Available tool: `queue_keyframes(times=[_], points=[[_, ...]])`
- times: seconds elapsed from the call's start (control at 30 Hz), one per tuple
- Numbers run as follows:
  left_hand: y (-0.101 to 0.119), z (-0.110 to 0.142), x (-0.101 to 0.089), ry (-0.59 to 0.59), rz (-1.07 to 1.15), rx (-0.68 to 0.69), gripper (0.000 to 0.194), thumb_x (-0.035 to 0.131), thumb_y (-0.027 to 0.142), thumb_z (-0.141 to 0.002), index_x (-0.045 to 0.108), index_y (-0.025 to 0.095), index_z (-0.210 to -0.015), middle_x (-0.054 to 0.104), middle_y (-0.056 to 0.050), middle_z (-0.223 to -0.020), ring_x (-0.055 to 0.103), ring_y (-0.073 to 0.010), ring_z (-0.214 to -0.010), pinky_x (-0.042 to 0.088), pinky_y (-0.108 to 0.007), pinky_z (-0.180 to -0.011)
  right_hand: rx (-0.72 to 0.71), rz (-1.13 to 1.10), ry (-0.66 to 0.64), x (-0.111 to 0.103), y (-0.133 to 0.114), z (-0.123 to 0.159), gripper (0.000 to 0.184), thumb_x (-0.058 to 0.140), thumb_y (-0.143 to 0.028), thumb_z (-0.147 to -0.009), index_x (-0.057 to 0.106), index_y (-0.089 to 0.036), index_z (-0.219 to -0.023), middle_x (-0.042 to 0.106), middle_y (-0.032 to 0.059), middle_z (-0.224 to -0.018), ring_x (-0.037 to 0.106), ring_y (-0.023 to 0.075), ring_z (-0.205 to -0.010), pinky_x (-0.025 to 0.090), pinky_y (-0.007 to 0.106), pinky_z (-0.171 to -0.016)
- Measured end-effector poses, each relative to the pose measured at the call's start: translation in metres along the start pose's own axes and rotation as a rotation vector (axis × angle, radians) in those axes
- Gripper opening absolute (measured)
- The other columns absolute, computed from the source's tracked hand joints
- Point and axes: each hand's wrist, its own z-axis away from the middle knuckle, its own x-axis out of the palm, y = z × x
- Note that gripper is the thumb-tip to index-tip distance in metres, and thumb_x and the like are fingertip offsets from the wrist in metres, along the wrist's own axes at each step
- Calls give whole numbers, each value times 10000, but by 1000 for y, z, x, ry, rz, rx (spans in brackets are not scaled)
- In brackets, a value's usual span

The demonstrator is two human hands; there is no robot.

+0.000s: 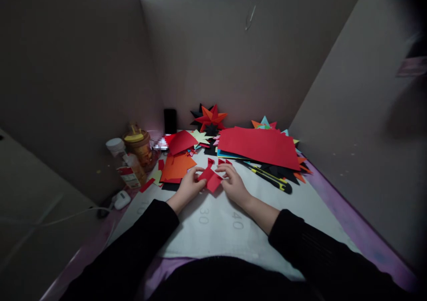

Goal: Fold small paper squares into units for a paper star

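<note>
A small folded piece of red paper (pixel 212 181) is held between my two hands just above the white mat (pixel 216 238). My left hand (pixel 191 185) pinches its left corner, thumb on the near side. On the opposite corner, my right hand (pixel 235 184) grips with thumb and fingers. Creases cross the paper, and one corner points toward me. Small folded red pieces (pixel 224 161) lie just beyond my fingers. To the right of my right hand rests a yellow and black utility knife (pixel 271 179).
Red sheets (pixel 258 145) are stacked at the back right. Orange paper (pixel 176 167) and scraps lie at the left. Folded paper stars (pixel 211 117) stand against the back wall. A bottle (pixel 128 165), a brown cup (pixel 140 145) and a white charger (pixel 121 199) line the left side.
</note>
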Motion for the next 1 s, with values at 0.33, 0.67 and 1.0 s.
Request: queue_keyframes(times=[0.33, 0.67, 1.0], points=[[-12, -1, 7, 27, 74, 10, 368, 640, 190, -701, 443, 199, -1012, 585, 50, -678, 546, -96, -481, 424, -196, -463, -449, 404, -322, -15, -9, 2, 161, 538, -204, -873, 668, -253, -955, 664, 81, -983, 544, 237, -916, 432, 416, -829], [17, 19, 0, -322, -855, 635, 348, 534, 93, -824, 662, 279, -1089, 564, -55, -1312, 243, -321, -1397, 156, -603, -1107, -328, 247, -483, -48, 7, 22, 219, 482, -193, -918, 692, -240, -956, 713, 60, -925, 620, 182, -850, 484, 327, -772], [10, 22, 2, -513, -981, 766, 340, 509, 83, -823, 663, 201, -1102, 689, -57, -1121, 590, -217, -1060, 445, -371, -944, -133, 209, -455, -48, 20, 16, 83, 618, -192, -837, 686, -203, -789, 687, 55, -851, 617, 191, -844, 472, 356, -820]])
